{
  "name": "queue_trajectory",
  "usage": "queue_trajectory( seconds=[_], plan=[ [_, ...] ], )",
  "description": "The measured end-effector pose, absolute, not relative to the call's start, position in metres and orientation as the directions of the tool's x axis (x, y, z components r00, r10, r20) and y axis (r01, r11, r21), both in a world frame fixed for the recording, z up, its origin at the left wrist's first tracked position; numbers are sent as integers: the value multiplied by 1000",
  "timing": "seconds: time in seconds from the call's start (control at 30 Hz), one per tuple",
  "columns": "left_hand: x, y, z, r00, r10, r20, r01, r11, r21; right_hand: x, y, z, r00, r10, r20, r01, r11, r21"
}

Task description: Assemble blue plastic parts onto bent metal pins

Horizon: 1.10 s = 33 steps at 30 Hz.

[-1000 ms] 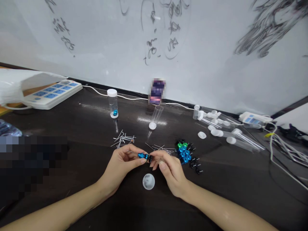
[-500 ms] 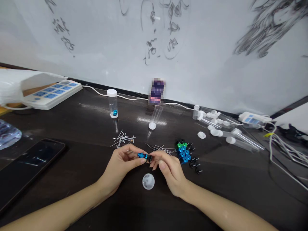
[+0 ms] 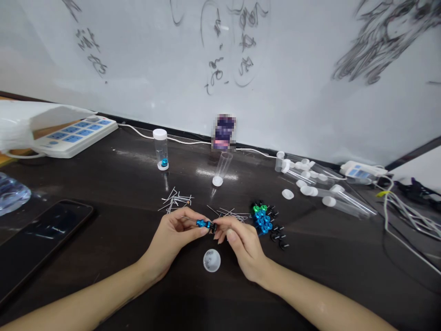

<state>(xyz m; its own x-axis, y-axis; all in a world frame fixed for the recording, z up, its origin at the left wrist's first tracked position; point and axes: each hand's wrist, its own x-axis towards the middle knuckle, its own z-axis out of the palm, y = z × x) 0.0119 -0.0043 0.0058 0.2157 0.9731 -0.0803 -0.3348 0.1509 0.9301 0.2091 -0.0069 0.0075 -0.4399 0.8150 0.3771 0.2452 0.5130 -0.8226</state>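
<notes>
Between the fingertips of my left hand [image 3: 172, 236] is a small blue metal fitting [image 3: 203, 224], with a thin rod running back from it toward the palm. My right hand [image 3: 244, 246] pinches a small black part [image 3: 213, 228] at the fitting's right end; the exact contact is partly hidden by the fingers. Just below both hands sits a round translucent cup [image 3: 212, 260] holding tiny dark bits. Bent metal rods [image 3: 176, 199] lie beyond my left hand, and more thin rods [image 3: 231, 214] beyond my right. Blue and green fittings [image 3: 263, 220] with black screws [image 3: 282, 236] are grouped to the right.
A capped clear tube [image 3: 161, 149] with a blue piece stands at the back, near an uncapped tube [image 3: 223, 168]. Several tubes and white caps [image 3: 310, 190] lie at right beside cables [image 3: 406, 211]. At left are a phone [image 3: 44, 239] and a power strip [image 3: 77, 135].
Both hands keep the same hold on the blue fitting and the black part. Only a very slight shift of the view shows.
</notes>
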Motion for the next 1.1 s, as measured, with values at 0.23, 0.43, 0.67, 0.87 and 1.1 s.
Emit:
queue_trajectory(
  seconds=[0.23,0.43,0.67,0.87,1.1],
  plan=[
    [11,-5,7,225,971,-76,-327,148,933,210,-7,9,-444,817,368,254,509,-822],
    [12,-4,7,214,974,-73,-317,140,938,209,-7,9,-430,830,356,262,492,-830],
    [12,-5,6,199,977,-77,-322,139,936,208,-7,8,-423,827,369,254,499,-829],
    [12,-3,7,196,977,-88,-324,149,934,209,-7,8,-446,826,345,268,490,-829],
    [12,-3,8,199,976,-89,-327,151,933,208,-7,8,-440,830,343,261,484,-835]
  ],
)
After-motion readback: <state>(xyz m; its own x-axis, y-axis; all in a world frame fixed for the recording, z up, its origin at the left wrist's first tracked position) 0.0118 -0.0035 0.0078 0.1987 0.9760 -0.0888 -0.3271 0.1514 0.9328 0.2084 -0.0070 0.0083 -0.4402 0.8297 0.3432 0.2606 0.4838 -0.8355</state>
